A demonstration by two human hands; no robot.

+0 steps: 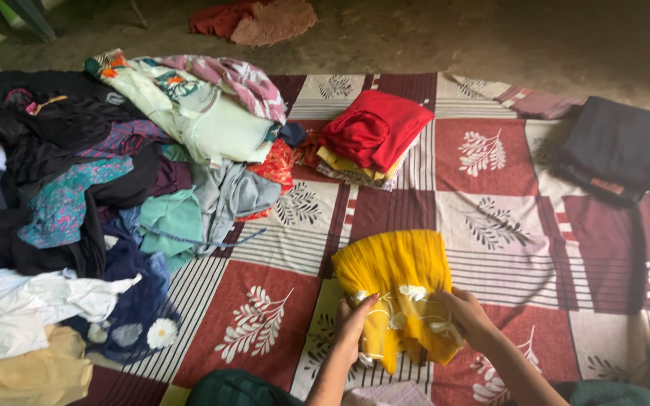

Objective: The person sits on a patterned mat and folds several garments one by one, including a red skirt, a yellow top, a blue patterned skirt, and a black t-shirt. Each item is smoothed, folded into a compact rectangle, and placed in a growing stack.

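A pleated yellow garment point(396, 271) with white flower trim lies partly folded on the patterned maroon and cream bedsheet point(490, 218) in front of me. My left hand point(356, 323) grips its lower left edge. My right hand point(466, 314) holds its lower right edge. Both hands pinch the cloth near the white flowers.
A big heap of unfolded mixed clothes point(99, 188) covers the left side. A folded stack topped by a red garment point(374, 131) sits beyond the yellow one. Folded dark trousers point(618, 146) lie at the far right. A reddish cloth point(253, 19) lies on the bare floor.
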